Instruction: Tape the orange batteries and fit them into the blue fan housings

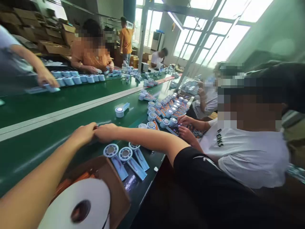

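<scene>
Hands meet knuckle to knuckle over the green belt (pixel 35 149). Left hand (pixel 84 133) curled, fingers folded in; right hand (pixel 106 132) likewise closed. Something small is pinched where the two touch, only a thin pale sliver showing beyond the fingertips; cannot tell what it is.

Just below the right hand, toward the table edge: three small fans (pixel 125 159) lying flat, round pale-blue plastic heads with grilles, flat tapering blue handles, side by side and touching. Beyond the hands, further out on the belt, one lone fan (pixel 120 111), apart from the rest.

Under the left forearm: open brown cardboard box (pixel 114 187), orange items inside mostly hidden. In front of it a big white tape roll (pixel 78 203), smooth, dark core, cut off by the frame's bottom edge and blurred.

Right of the right arm: a co-worker in a white shirt (pixel 245 156), hands on a crowded batch of fans (pixel 164 111).

Belt is smooth, glossy, dark green, with a pale strip (pixel 59 114) running lengthwise. Across it, another person's hand (pixel 47 79) on a row of pale-blue round pieces (pixel 78 78). Stacked cardboard boxes (pixel 54 38) behind; tall bright windows (pixel 214 31) at the far end, washed out.
</scene>
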A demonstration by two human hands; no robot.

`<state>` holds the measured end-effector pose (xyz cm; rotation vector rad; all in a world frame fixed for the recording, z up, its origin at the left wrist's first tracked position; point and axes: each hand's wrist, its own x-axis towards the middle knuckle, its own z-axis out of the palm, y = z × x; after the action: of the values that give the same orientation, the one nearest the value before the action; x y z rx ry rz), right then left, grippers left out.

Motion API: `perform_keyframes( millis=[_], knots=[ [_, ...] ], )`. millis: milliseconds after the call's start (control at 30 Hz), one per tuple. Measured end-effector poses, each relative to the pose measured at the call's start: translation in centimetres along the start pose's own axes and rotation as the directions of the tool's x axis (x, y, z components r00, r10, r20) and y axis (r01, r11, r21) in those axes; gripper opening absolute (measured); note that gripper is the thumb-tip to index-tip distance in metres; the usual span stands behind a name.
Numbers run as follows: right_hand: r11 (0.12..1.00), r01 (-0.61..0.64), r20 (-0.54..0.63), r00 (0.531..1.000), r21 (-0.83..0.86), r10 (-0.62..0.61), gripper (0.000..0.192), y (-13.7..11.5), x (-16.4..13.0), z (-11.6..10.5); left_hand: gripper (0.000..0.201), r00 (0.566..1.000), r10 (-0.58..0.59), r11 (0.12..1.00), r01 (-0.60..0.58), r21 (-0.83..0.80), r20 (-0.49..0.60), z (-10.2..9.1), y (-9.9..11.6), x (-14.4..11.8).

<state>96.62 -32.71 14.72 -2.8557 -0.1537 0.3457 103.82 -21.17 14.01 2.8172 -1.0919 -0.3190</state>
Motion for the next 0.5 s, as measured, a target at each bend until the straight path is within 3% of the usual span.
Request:
perform_keyframes(
  millis=[100, 167, 267, 333, 400, 500],
  knots=[
    [0.999, -0.008, 0.000, 1.000, -0.050, 0.008, 0.006, 0.6, 0.1, -0.8, 0.043, 0.997, 0.006, 1.000, -0.008, -0.029, -0.072, -0.4, -0.2, -5.0],
    [0.998, -0.004, -0.021, 1.000, -0.063, 0.002, 0.010, 1.7, 0.4, -0.8, 0.047, 0.989, 0.075, 0.993, -0.085, -0.078, -0.130, -0.4, -1.5, -10.4],
    [0.996, 0.020, -0.056, 0.998, -0.092, -0.025, 0.016, 3.2, 0.8, -0.2, 0.044, 0.956, 0.294, 0.946, -0.294, -0.137, -0.023, -0.1, -3.3, -20.1],
    [0.992, 0.012, -0.073, 0.997, -0.124, -0.021, 0.024, 3.4, 0.7, 0.2, 0.048, 0.922, 0.379, 0.924, -0.373, -0.080, 0.084, 0.6, -3.8, -25.1],
    [0.988, -0.025, -0.091, 0.996, -0.152, 0.011, 0.029, 3.0, 0.5, 0.1, 0.059, 0.917, 0.376, 0.922, -0.384, 0.044, 0.132, 1.6, -3.6, -27.4],
    [0.984, -0.077, -0.112, 0.992, -0.162, 0.060, 0.028, 1.4, -0.5, -1.2, 0.070, 0.930, 0.314, 0.913, -0.352, 0.207, 0.193, 2.5, -2.5, -27.4]
  ],
)
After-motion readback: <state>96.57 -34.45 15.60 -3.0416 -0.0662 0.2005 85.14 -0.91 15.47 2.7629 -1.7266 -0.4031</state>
